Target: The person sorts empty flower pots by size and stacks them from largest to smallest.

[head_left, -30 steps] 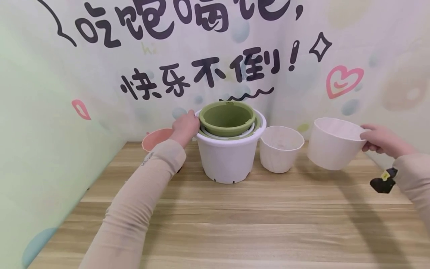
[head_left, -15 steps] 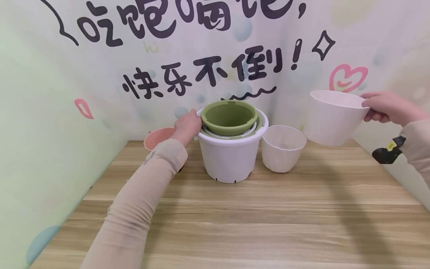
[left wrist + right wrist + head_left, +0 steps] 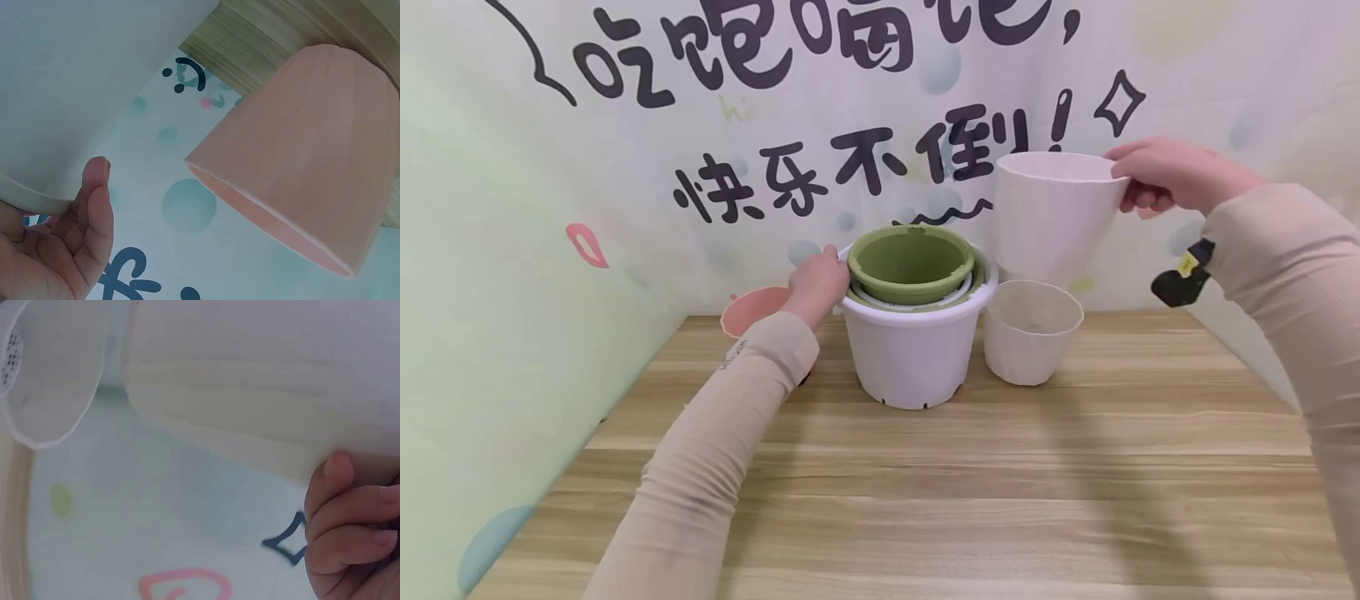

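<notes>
Nested pots, head & wrist views. Lg. white pot (image 3: 910,358) stood upright on bench (image 3: 925,492), containing a green pot (image 3: 910,258) uppermost, w/ a white rim (image 3: 952,297) & 2nd green rim (image 3: 979,277) below it. Sm. white pot (image 3: 1033,342) stood upright just R of it; R-wrist view showed holes in its base. Pink pot (image 3: 319,137) stood to the L, partly hidden in head view by L sleeve (image 3: 700,450). L hand (image 3: 818,283) pinched the lg. pot's rim; R hand (image 3: 1180,175), fingers curled, held lifted white pot (image 3: 1060,221) by its rim in mid-air. Cf. 0.5 s earlier: lifted pot higher & farther L, apart from sm. pot; L hand & stack unchanged. Row lay near rear bench edge; wood extended fwd.
</notes>
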The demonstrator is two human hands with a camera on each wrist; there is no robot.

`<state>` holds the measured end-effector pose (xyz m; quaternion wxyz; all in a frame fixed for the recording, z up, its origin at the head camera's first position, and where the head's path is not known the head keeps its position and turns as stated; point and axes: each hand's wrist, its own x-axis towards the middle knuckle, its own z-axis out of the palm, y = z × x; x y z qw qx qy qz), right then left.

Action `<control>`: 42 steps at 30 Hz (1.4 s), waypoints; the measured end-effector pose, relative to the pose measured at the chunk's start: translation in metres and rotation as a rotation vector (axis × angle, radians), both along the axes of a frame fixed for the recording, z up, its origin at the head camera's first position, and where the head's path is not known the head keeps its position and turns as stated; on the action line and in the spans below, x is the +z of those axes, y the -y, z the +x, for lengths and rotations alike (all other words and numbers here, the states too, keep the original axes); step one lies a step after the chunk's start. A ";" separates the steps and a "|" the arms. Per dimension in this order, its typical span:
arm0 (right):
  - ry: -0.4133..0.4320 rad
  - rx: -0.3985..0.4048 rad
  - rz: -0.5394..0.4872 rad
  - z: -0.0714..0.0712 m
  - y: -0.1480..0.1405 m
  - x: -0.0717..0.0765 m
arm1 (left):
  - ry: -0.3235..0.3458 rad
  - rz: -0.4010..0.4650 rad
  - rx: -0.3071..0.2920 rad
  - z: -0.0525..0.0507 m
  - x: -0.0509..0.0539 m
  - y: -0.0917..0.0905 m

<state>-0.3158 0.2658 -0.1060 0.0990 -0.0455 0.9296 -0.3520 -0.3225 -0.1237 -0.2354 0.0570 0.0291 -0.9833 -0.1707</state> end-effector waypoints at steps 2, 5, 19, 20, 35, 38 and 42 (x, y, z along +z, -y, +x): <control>0.009 0.029 -0.012 -0.003 0.015 0.007 | 0.000 0.001 0.001 0.000 -0.001 0.000; -0.016 0.043 -0.005 -0.005 0.037 0.014 | -0.006 0.001 0.006 -0.001 -0.001 0.001; -0.051 0.042 -0.031 -0.016 0.118 0.018 | -0.045 0.016 0.004 -0.001 -0.003 0.001; -0.048 0.043 -0.036 -0.017 0.122 0.017 | -0.047 0.016 0.005 -0.001 -0.003 0.001; -0.132 0.059 -0.077 -0.024 0.155 -0.036 | -0.021 0.013 0.012 -0.002 -0.002 0.000; -0.114 0.052 -0.093 -0.026 0.158 -0.045 | -0.021 0.015 0.014 -0.002 -0.002 0.000; -0.092 0.050 -0.099 -0.031 0.161 -0.057 | -0.022 0.016 0.017 -0.003 -0.003 0.001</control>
